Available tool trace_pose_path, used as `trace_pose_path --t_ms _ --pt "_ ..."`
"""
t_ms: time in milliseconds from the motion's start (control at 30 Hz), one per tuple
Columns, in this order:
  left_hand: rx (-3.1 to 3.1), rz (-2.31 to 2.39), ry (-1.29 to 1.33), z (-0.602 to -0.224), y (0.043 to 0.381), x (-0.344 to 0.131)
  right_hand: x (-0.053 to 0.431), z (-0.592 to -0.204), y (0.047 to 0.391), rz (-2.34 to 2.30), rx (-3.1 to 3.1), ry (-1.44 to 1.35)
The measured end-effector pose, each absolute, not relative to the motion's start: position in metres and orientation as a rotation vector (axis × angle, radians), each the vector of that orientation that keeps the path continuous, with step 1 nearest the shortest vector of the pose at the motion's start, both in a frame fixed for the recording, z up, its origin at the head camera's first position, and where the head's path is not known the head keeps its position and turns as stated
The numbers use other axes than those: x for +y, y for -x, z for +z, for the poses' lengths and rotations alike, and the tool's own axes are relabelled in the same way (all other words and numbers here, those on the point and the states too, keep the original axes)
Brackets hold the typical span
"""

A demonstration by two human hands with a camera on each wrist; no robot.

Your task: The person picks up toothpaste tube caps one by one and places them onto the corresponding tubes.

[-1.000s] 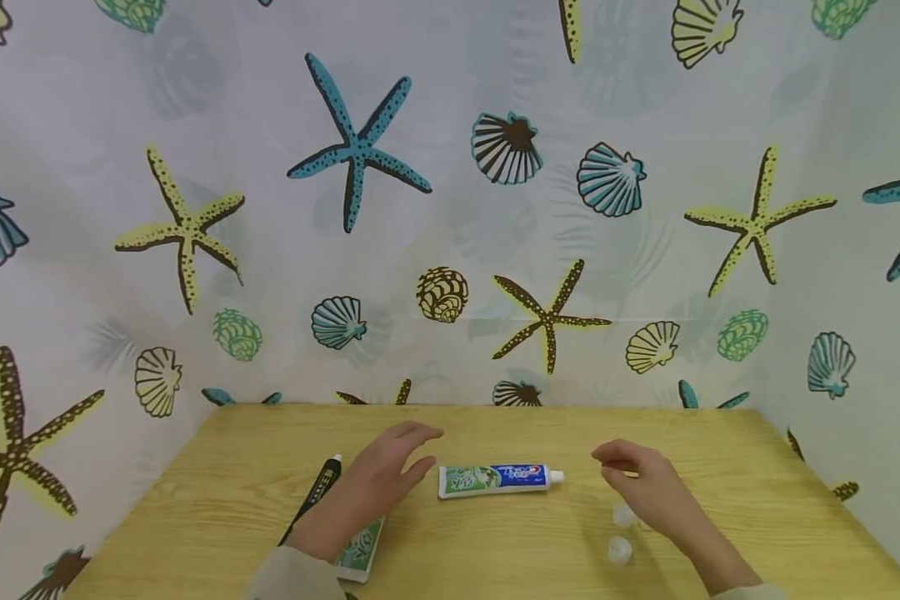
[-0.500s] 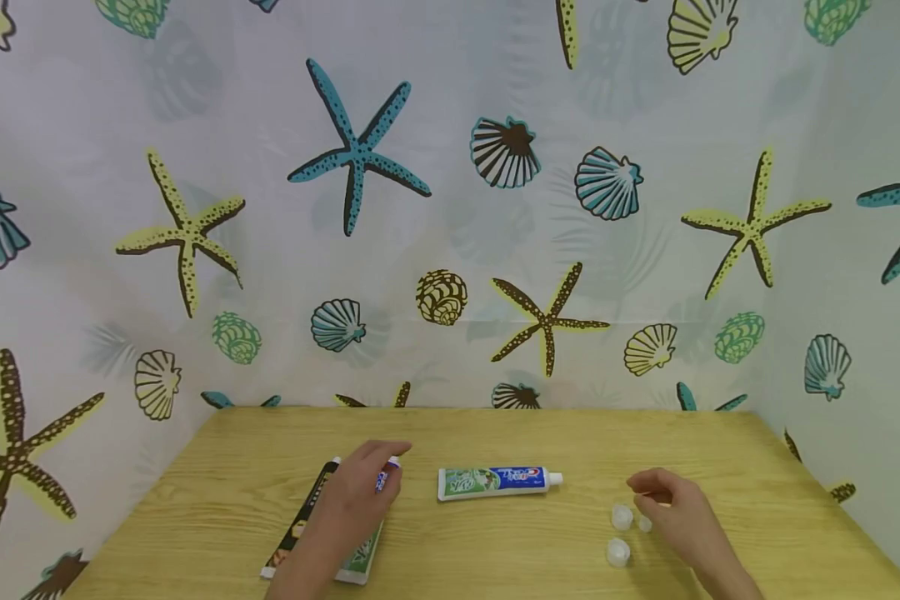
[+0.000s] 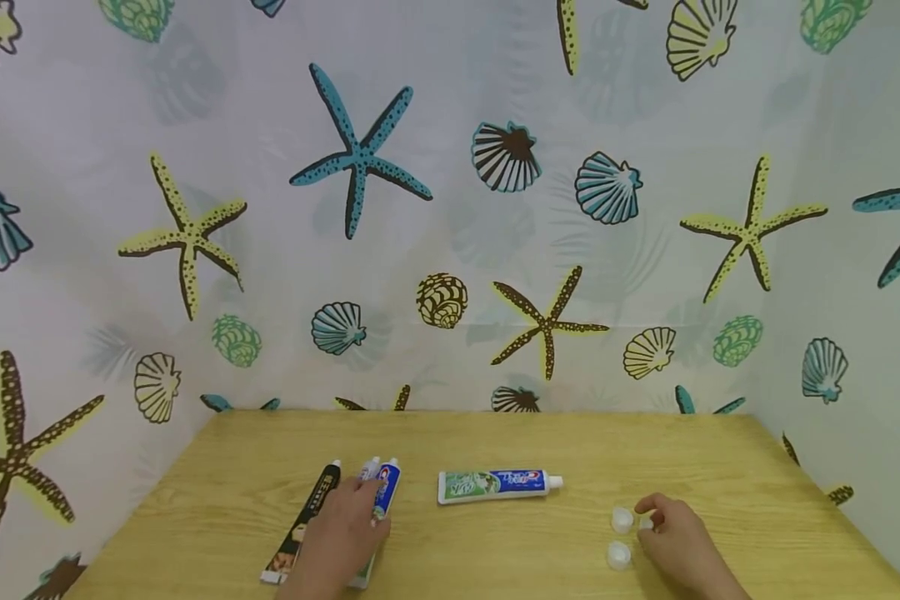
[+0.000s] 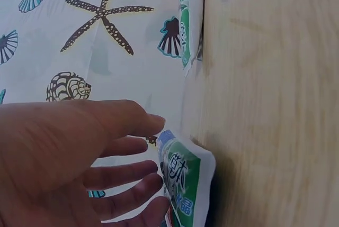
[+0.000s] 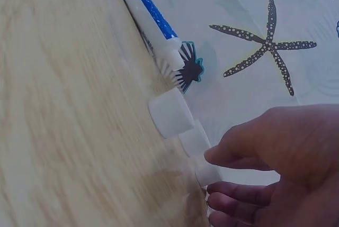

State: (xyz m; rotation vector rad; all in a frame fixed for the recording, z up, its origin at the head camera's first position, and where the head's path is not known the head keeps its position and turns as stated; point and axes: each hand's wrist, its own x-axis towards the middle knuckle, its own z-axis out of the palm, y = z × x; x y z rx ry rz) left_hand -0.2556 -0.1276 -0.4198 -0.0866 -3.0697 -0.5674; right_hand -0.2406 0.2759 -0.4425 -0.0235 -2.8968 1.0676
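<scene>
In the head view my left hand (image 3: pixel 342 533) lies over a group of toothpaste tubes at the left. A blue-ended tube (image 3: pixel 387 490) and a paler tube (image 3: pixel 370 468) show past its fingers. The left wrist view has its loosely bent fingers beside a green-and-white toothpaste tube (image 4: pixel 186 176), thumb apart from them; contact is hard to tell. At the right, my right hand (image 3: pixel 675 540) is low at a small white cap (image 5: pixel 208 174), its thumb and fingers spread around it. Two more white caps, one farther back (image 3: pixel 622 520) and one nearer (image 3: pixel 618 555), stand beside it.
Between the hands, a green-and-blue toothpaste tube (image 3: pixel 498 486) lies crosswise with its nozzle to the right. A black toothpaste tube (image 3: pixel 307 517) slants left of the left hand. Behind the wooden table (image 3: pixel 495 567) hangs a shell-and-starfish curtain (image 3: pixel 450 233).
My left hand has moved left and down onto the tube group, uncovering more of the black tube. My right hand has moved right and lower, toward the small cap. The middle tube stays put.
</scene>
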Motion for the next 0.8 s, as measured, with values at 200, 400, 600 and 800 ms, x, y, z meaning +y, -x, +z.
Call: trace_pose_path --t_ms 200,400,600,800 --pt "-3.100 -0.425 -0.036 -0.424 0.252 -0.126 0.275 -0.448 0.241 0.961 -2.889 0.020" --pt "-3.070 -0.278 -0.053 -0.432 0.250 -0.118 0.278 -0.451 0.240 0.925 -2.924 0.040" --pt "-2.995 -0.177 -0.045 -0.435 0.247 -0.113 0.278 -0.451 0.241 0.937 -2.939 0.051" --pt "-3.029 -0.144 -0.061 -0.434 0.245 -0.112 0.274 -0.448 0.240 0.943 -2.913 0.029"
